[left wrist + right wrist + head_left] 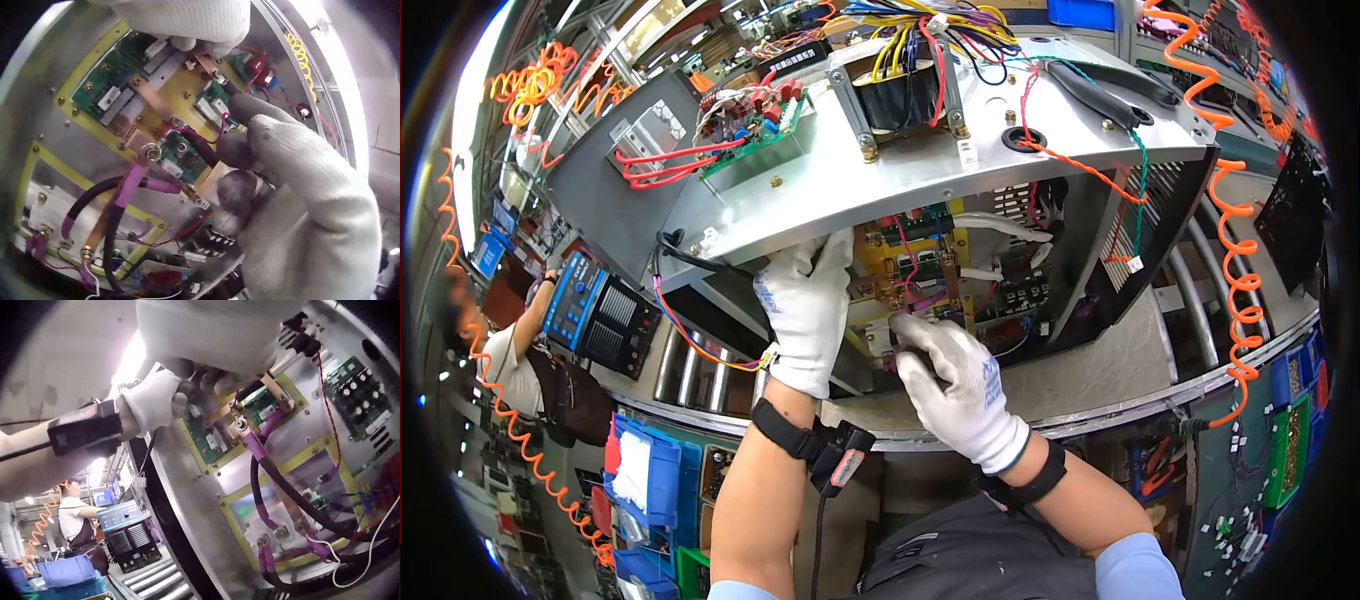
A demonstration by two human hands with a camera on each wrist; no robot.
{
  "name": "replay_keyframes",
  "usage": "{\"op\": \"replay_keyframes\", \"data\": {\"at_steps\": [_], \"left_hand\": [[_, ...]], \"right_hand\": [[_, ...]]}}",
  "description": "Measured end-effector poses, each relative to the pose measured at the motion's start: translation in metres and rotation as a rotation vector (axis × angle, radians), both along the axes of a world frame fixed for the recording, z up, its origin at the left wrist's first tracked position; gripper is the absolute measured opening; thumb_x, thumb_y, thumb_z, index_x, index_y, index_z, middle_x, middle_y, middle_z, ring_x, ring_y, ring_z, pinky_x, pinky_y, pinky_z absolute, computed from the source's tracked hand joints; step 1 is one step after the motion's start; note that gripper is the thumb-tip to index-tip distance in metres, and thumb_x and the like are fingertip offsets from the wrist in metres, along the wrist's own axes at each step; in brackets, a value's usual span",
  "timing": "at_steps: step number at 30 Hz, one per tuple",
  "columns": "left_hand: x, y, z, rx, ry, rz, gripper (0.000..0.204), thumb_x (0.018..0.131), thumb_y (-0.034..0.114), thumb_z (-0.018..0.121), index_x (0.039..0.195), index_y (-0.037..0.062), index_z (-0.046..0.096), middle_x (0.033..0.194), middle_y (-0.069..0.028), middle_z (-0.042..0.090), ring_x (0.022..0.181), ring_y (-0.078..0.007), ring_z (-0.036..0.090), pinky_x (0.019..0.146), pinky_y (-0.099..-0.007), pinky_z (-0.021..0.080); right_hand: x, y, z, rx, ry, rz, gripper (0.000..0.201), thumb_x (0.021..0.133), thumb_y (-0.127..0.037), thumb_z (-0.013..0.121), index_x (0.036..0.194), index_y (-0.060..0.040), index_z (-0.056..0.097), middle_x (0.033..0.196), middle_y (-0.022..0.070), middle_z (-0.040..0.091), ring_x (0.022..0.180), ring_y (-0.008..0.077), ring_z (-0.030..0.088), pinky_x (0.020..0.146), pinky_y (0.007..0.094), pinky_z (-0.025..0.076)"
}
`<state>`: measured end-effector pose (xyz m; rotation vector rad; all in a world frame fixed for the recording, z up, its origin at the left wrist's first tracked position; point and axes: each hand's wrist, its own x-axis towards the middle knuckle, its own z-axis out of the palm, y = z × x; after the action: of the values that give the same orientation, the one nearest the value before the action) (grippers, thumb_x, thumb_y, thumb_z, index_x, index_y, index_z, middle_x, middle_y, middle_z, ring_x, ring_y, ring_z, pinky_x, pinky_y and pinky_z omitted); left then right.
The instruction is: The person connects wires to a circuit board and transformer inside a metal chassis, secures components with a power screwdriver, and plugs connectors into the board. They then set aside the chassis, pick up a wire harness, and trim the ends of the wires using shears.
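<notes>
Cabinet (830, 195): side open, boards (94, 100) inside
Left hand (805, 310): near copper bar (205, 64), fingers' hold unclear
Right hand (962, 390): fingers bent, by boards, can't tell grip

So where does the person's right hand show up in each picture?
Head: right hand, just right of centre, below the middle.
Left wrist: right hand, large, at the right and lower right.
Right wrist: right hand, cut off by the top edge.
Shared landmark: the left hand, also white-gloved, in every view.
</notes>
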<state>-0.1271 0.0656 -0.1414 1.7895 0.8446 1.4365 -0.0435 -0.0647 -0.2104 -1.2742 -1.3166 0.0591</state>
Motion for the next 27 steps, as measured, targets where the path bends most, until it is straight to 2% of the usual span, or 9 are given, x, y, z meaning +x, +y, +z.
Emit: {"op": "replay_keyframes", "data": {"at_steps": [5,6,8,14,16,22,24,25,27], "left_hand": [[-0.013,0.006,0.018,0.043,0.543,0.108,0.013,0.085,0.007,0.064,0.095,0.0005,0.069,0.062,0.0018,0.056,0.051,-0.0056,0.047,0.049,-0.0247,0.040],[-0.022,0.015,0.019,0.512,0.979,0.163,0.028,0.080,0.005,0.062,0.108,0.0084,0.066,0.062,-0.0004,0.058,0.046,-0.0116,0.051,0.046,-0.0278,0.044],[-0.026,0.029,0.012,0.901,1.085,0.197,0.013,0.088,0.022,0.058,0.088,0.0127,0.067,0.063,-0.0078,0.063,0.055,-0.0257,0.063,0.048,-0.0388,0.048],[-0.030,0.042,0.003,0.955,0.965,0.142,0.013,0.088,0.023,0.057,0.094,0.0175,0.067,0.065,-0.0049,0.063,0.055,-0.0243,0.063,0.047,-0.0381,0.049],[-0.032,0.041,0.006,0.913,0.996,0.107,0.013,0.087,0.023,0.057,0.094,0.0172,0.066,0.065,-0.0053,0.063,0.056,-0.0243,0.063,0.047,-0.0380,0.050],[-0.033,0.042,0.009,0.896,1.044,0.079,0.015,0.086,0.021,0.056,0.096,0.0153,0.066,0.059,-0.0078,0.060,0.051,-0.0255,0.062,0.045,-0.0382,0.049],[-0.035,0.043,0.013,0.944,1.142,0.010,0.039,0.085,0.009,0.053,0.124,0.0147,0.057,0.058,0.0005,0.052,0.043,-0.0118,0.053,0.041,-0.0265,0.044],[-0.037,0.041,0.015,0.900,1.273,0.037,0.043,0.084,0.010,0.055,0.126,0.0147,0.055,0.058,0.0002,0.054,0.045,-0.0132,0.054,0.041,-0.0282,0.044],[-0.037,0.041,0.011,0.946,1.242,0.054,0.044,0.082,0.011,0.056,0.126,0.0147,0.055,0.058,-0.0002,0.054,0.047,-0.0146,0.055,0.043,-0.0297,0.044]], "right_hand": [[0.002,0.006,0.003,-0.104,0.191,0.075,0.027,0.087,-0.013,0.057,0.112,-0.0021,0.061,0.103,0.0182,0.065,0.096,0.0338,0.062,0.084,0.0382,0.049],[0.003,0.007,0.005,-0.107,0.195,0.069,0.027,0.087,-0.013,0.057,0.112,-0.0021,0.061,0.103,0.0182,0.065,0.096,0.0338,0.062,0.084,0.0382,0.049],[0.003,0.009,0.007,-0.118,0.235,0.099,0.027,0.088,-0.013,0.056,0.112,-0.0022,0.061,0.103,0.0185,0.065,0.097,0.0338,0.062,0.085,0.0380,0.048],[0.000,0.000,0.014,-0.096,0.244,0.055,0.029,0.088,-0.017,0.057,0.113,-0.0027,0.061,0.103,0.0167,0.065,0.095,0.0333,0.063,0.082,0.0387,0.050],[0.000,0.017,0.016,-0.039,-0.068,-0.117,0.026,0.087,-0.011,0.059,0.111,-0.0011,0.062,0.101,0.0178,0.066,0.089,0.0311,0.065,0.081,0.0353,0.051],[-0.016,0.049,0.037,-0.185,0.311,-0.122,0.034,0.089,-0.026,0.055,0.119,-0.0125,0.061,0.094,0.0164,0.067,0.085,0.0309,0.066,0.077,0.0380,0.051],[-0.020,0.049,0.047,-0.465,0.599,0.023,0.032,0.088,-0.022,0.058,0.118,-0.0092,0.061,0.085,0.0115,0.068,0.073,0.0229,0.066,0.070,0.0330,0.051],[-0.023,0.050,0.048,-0.466,0.597,0.023,0.032,0.088,-0.022,0.058,0.118,-0.0092,0.061,0.085,0.0115,0.068,0.073,0.0229,0.066,0.070,0.0330,0.051],[-0.032,0.055,0.044,-0.197,0.965,0.114,0.028,0.087,-0.015,0.061,0.113,-0.0054,0.063,0.077,0.0029,0.064,0.063,0.0118,0.058,0.060,0.0260,0.048]]}}
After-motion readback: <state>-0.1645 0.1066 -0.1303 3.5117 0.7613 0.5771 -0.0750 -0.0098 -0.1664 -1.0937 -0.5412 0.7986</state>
